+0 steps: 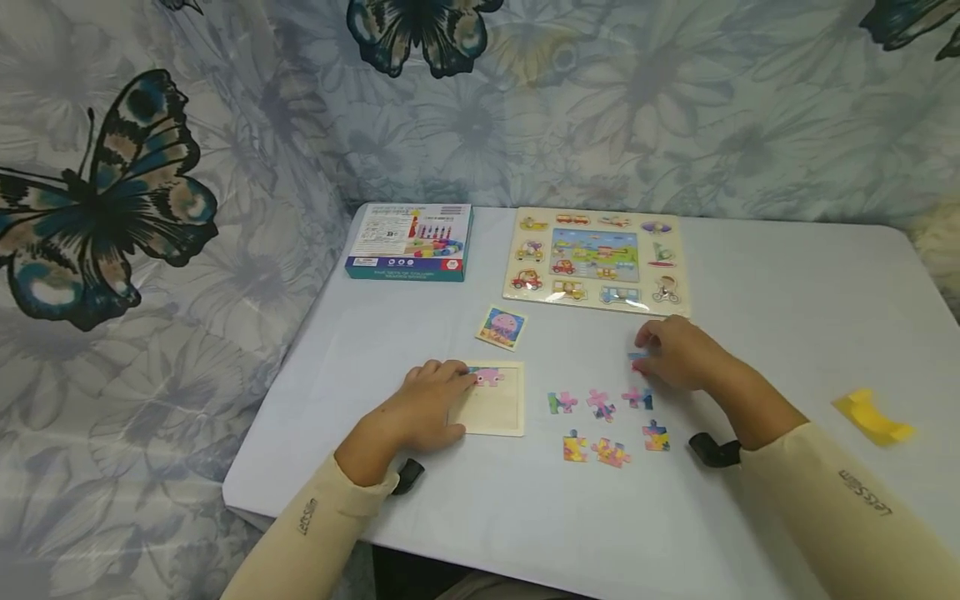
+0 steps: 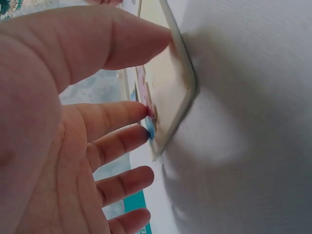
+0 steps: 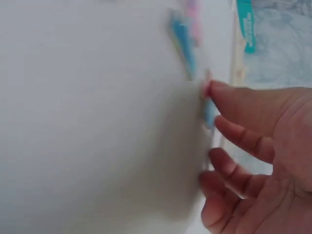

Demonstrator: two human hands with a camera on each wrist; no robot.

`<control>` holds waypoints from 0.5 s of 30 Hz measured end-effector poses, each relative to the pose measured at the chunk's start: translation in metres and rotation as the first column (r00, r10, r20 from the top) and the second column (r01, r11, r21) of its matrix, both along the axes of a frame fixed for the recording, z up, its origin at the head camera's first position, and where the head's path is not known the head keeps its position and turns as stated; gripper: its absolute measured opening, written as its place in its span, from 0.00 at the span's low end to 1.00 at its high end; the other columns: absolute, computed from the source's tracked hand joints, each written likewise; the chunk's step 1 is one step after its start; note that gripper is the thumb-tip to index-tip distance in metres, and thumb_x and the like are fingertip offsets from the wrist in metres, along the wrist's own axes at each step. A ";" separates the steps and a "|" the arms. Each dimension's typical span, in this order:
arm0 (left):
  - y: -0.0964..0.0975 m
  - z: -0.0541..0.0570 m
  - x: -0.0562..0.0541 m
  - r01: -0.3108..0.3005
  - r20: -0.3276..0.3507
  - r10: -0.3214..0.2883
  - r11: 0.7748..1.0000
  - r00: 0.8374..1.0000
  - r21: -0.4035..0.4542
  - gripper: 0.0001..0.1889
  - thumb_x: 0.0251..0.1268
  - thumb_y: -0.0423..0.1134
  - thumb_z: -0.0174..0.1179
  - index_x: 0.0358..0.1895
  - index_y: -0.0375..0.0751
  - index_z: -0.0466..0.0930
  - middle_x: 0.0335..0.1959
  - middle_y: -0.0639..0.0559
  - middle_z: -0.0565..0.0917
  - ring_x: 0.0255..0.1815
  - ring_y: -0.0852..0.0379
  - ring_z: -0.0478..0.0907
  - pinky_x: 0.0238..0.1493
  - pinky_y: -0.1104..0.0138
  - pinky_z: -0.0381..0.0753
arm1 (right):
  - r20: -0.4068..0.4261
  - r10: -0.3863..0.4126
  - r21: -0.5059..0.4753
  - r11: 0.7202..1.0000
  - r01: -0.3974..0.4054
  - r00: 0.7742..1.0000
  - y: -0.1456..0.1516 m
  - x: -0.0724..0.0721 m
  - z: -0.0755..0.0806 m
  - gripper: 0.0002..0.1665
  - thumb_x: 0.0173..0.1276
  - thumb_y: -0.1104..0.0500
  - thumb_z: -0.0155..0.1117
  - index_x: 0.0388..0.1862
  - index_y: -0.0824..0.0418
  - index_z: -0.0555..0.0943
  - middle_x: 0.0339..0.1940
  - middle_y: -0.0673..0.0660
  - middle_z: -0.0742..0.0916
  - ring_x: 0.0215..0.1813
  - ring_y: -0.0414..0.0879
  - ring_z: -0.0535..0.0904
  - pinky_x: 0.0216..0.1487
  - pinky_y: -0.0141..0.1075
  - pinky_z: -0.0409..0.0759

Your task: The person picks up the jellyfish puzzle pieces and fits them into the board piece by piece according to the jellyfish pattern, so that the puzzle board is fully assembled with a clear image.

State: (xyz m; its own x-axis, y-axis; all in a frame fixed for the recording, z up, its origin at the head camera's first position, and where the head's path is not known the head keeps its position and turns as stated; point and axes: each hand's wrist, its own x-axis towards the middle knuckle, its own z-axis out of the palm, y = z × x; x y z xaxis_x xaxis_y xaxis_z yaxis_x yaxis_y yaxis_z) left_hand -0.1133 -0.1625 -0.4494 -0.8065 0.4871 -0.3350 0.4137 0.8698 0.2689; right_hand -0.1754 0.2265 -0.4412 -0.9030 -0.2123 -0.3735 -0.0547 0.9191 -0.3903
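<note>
My left hand [image 1: 420, 407] rests at the left side of a pale wooden puzzle tray [image 1: 498, 417], its fingers fairly straight. In the left wrist view the thumb touches the tray's rim, and the fingertips reach the pink and blue pieces fitted along its far edge. Those fitted pieces [image 1: 491, 377] are partly covered by the hand in the head view. Farther right, my right hand [image 1: 678, 354] pinches a blue and pink puzzle piece [image 3: 208, 109] between thumb and index finger, low over the table. Several loose jigsaw pieces [image 1: 602, 405] lie in two rows between the hands.
A small octopus picture card [image 1: 501, 327] lies just beyond the tray. Toward the back are a boxed set [image 1: 408, 242] and a large vehicle puzzle board [image 1: 523, 267]. A curled yellow strip [image 1: 873, 418] sits at the right. Patterned cloth hangs behind the white table [image 1: 787, 308].
</note>
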 end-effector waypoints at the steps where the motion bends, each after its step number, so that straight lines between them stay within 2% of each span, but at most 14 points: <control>1: -0.001 0.000 0.001 -0.001 -0.009 0.001 1.000 1.000 -0.003 0.39 0.61 0.49 0.67 0.77 0.53 0.66 0.76 0.53 0.65 0.73 0.50 0.61 0.75 0.50 0.58 | -0.013 -0.002 -0.008 1.000 0.002 1.000 0.000 0.003 -0.002 0.22 0.67 0.53 0.74 0.52 0.66 0.81 0.53 0.69 0.80 0.51 0.61 0.74 0.59 0.59 0.76; 3: -0.001 0.000 0.002 0.004 -0.033 -0.004 1.000 0.999 0.002 0.38 0.61 0.49 0.67 0.76 0.52 0.67 0.76 0.53 0.66 0.73 0.50 0.61 0.75 0.50 0.59 | -0.039 0.000 -0.016 1.000 -0.001 0.999 -0.002 0.006 -0.005 0.20 0.68 0.55 0.73 0.50 0.67 0.81 0.50 0.68 0.81 0.50 0.61 0.75 0.60 0.59 0.76; 5: 0.002 0.000 0.003 0.027 -0.061 -0.027 1.000 0.998 0.006 0.36 0.62 0.48 0.65 0.75 0.51 0.69 0.75 0.52 0.66 0.74 0.50 0.61 0.75 0.50 0.59 | -0.043 -0.006 -0.028 1.000 0.005 0.999 -0.005 0.007 -0.004 0.18 0.68 0.55 0.72 0.47 0.67 0.81 0.46 0.66 0.82 0.47 0.59 0.75 0.54 0.56 0.79; 9: 0.011 -0.002 0.004 0.113 -0.091 -0.113 0.994 0.989 0.000 0.33 0.69 0.47 0.59 0.76 0.46 0.67 0.77 0.51 0.67 0.78 0.49 0.61 0.77 0.51 0.59 | -0.029 -0.023 -0.071 0.997 0.021 0.999 -0.014 0.003 0.005 0.15 0.68 0.56 0.72 0.44 0.65 0.81 0.38 0.61 0.84 0.40 0.54 0.77 0.41 0.44 0.79; 12: 0.016 -0.003 0.006 0.138 -0.087 -0.139 0.990 0.986 -0.018 0.31 0.73 0.46 0.55 0.77 0.44 0.66 0.78 0.52 0.66 0.80 0.51 0.59 0.79 0.54 0.58 | 0.015 -0.042 -0.167 0.985 0.044 0.999 -0.031 -0.001 0.012 0.11 0.70 0.57 0.70 0.45 0.63 0.82 0.37 0.58 0.85 0.37 0.50 0.79 0.38 0.38 0.79; 15: 0.018 -0.001 0.007 0.122 -0.071 -0.122 0.992 0.990 -0.013 0.30 0.73 0.44 0.55 0.77 0.43 0.66 0.78 0.51 0.66 0.80 0.51 0.60 0.80 0.56 0.58 | 0.090 -0.052 -0.284 0.956 0.075 0.995 -0.059 -0.001 0.013 0.09 0.72 0.58 0.68 0.45 0.62 0.84 0.39 0.58 0.85 0.35 0.47 0.83 0.38 0.37 0.79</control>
State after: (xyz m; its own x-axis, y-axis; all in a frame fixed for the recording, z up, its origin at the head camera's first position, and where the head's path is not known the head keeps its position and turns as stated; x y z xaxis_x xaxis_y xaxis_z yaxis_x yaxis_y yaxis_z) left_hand -0.1061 -0.1445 -0.4500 -0.7634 0.5806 -0.2832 0.5347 0.8139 0.2274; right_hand -0.1761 0.1673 -0.4283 -0.8877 -0.2643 -0.3770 0.0426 0.7682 -0.6388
